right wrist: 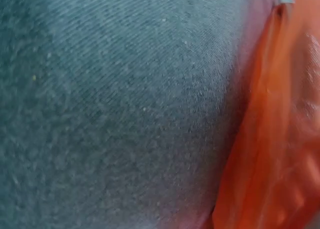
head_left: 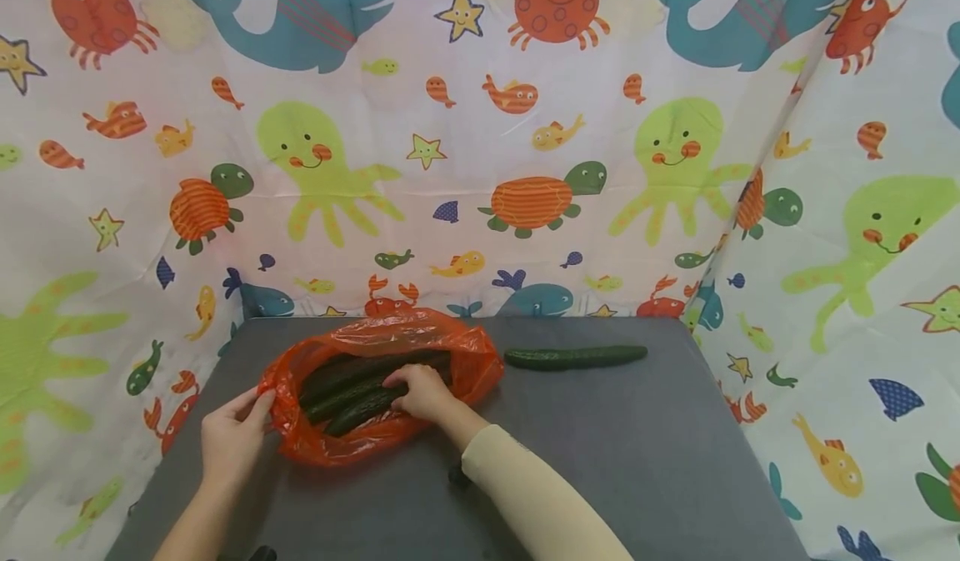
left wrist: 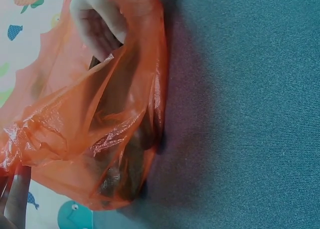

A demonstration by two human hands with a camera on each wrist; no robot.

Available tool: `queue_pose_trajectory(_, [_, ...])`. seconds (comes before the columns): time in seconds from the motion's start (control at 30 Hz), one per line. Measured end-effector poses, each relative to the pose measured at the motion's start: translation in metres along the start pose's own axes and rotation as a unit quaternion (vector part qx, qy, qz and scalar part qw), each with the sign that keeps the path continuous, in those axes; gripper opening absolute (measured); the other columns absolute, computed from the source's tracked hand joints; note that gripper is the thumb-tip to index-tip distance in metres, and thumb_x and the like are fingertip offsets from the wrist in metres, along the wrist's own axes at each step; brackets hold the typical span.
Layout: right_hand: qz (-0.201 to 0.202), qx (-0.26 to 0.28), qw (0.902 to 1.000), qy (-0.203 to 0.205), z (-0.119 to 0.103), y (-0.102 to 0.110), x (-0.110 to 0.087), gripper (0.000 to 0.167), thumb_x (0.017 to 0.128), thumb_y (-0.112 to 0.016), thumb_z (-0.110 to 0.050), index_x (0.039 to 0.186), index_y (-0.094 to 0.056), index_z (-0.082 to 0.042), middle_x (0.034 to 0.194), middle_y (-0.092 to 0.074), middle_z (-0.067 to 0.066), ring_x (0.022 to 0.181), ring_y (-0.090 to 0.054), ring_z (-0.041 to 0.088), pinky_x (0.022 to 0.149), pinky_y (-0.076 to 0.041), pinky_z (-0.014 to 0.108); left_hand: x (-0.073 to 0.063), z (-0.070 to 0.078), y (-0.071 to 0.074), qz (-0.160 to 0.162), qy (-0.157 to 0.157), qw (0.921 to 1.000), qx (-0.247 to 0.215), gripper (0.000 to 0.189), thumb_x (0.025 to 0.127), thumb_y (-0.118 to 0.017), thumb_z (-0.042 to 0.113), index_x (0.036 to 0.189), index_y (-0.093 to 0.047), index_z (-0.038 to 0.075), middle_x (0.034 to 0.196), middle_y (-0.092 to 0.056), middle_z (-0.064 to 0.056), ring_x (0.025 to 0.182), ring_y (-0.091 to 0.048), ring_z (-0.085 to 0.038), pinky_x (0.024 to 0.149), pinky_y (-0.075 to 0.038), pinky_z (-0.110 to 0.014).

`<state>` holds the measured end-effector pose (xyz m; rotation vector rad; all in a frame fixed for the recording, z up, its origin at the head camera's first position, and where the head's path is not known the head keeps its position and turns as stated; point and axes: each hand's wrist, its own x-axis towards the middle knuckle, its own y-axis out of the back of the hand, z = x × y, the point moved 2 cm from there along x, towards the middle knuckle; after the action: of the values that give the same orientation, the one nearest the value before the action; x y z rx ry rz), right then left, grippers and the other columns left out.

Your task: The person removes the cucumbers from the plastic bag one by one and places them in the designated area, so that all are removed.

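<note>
An orange translucent plastic bag (head_left: 397, 328) lies on its side on the grey table, its mouth spread wide. Several dark green cucumbers (head_left: 360, 407) are inside it. My left hand (head_left: 228, 444) pinches the bag's left rim between thumb and fingers. Inside the mouth, my right hand (head_left: 423, 390) has its fingers curled over the right end of a cucumber; the left wrist view shows this hand (left wrist: 102, 19) partly behind the plastic. To the right of the bag, a single cucumber (head_left: 576, 358) lies on the table. The right wrist view shows mostly table and bag (right wrist: 265, 154).
The grey table (head_left: 637, 461) extends to the right and toward the front. A curtain (head_left: 465, 144) printed with sea animals encloses it at the back and both sides. A small dark object (head_left: 459, 476) sits beside the right forearm.
</note>
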<state>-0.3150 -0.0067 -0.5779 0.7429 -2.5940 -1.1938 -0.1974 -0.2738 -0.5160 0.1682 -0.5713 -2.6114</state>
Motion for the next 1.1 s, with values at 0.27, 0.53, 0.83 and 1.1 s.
queue_pose_trajectory(0.27, [0.014,-0.117,0.993,-0.009,0.002,-0.002,0.0,0.044,0.082,-0.084,-0.015,0.123,-0.073,-0.028,0.12,-0.066,-0.006,0.118,-0.058,0.021,0.108,-0.041,0.053,0.002,0.001,-0.002,-0.006,-0.005,1.0,-0.004,0.053,0.1,-0.06,0.045,0.134,-0.065,0.005,0.117,-0.072,-0.015,0.073,-0.071,-0.001,0.066,-0.059,-0.018])
queue_pose_trajectory(0.53, [-0.004,-0.153,0.9882,0.0,0.012,-0.003,0.0,0.046,0.08,-0.086,-0.018,0.122,-0.073,-0.031,0.122,-0.069,-0.007,0.117,-0.059,0.019,0.104,-0.045,0.048,0.0,0.002,-0.003,0.0,-0.01,0.9999,-0.004,0.051,0.1,-0.06,0.043,0.134,-0.065,0.005,0.114,-0.073,-0.012,0.072,-0.071,-0.001,0.065,-0.058,-0.017])
queue_pose_trajectory(0.83, [0.0,-0.179,0.9838,0.018,0.012,-0.001,-0.002,0.041,0.085,-0.083,-0.022,0.123,-0.072,-0.033,0.12,-0.071,-0.009,0.113,-0.065,0.017,0.095,-0.054,0.043,0.0,0.002,-0.005,-0.001,-0.009,0.9999,-0.011,0.051,0.099,-0.062,0.042,0.132,-0.066,0.004,0.109,-0.074,-0.009,0.07,-0.071,-0.001,0.063,-0.059,-0.017])
queue_pose_trajectory(1.1, [0.016,-0.097,0.9946,0.034,0.002,0.01,-0.004,0.04,0.089,-0.079,-0.02,0.128,-0.069,-0.026,0.126,-0.069,-0.004,0.118,-0.064,0.019,0.097,-0.055,0.035,-0.002,0.001,-0.003,0.005,-0.001,0.9999,-0.01,0.052,0.099,-0.062,0.043,0.134,-0.065,0.004,0.11,-0.074,-0.006,0.07,-0.071,-0.001,0.066,-0.06,-0.02])
